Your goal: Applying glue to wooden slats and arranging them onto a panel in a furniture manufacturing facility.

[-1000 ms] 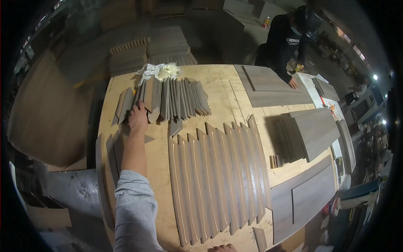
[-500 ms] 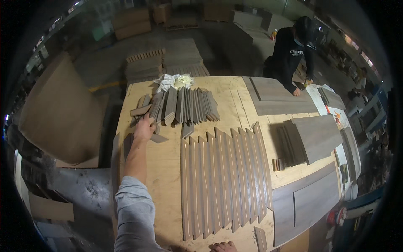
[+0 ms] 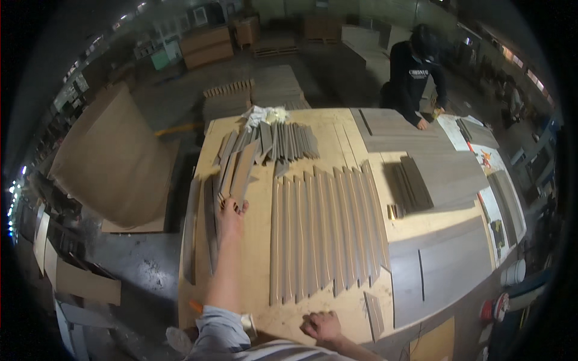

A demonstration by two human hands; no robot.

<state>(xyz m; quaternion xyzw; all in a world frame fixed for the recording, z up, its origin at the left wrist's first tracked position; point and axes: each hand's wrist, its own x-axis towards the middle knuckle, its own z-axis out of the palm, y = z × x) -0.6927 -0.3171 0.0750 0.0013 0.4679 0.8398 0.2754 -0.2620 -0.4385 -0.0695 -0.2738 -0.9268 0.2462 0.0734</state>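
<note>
My left hand point(image 3: 230, 215) is closed round the near end of several grey-brown wooden slats point(image 3: 241, 174), which stick out away from me, fanned and tilted. Beyond them, more loose slats point(image 3: 289, 141) lie heaped on the pale wooden table point(image 3: 256, 265). To the right of that hand, slats with angled ends point(image 3: 328, 234) are laid side by side in a row, a thin light line running along each. My right hand point(image 3: 321, 327) rests with curled fingers on the table near its front edge, holding nothing that I can see. Close to it lies one short slat point(image 3: 374, 316).
Grey-brown panels point(image 3: 442, 271) lie along the right side, some stacked point(image 3: 445, 180). A co-worker point(image 3: 415, 78) leans over the far right corner. A white cloth point(image 3: 265, 115) sits behind the slat heap. Long strips point(image 3: 192, 231) line the left edge; a large brown board point(image 3: 114, 162) stands beyond.
My left hand has drawn several slats from the left of the heap toward me. More of my right hand shows at the front edge. The whole view has shifted.
</note>
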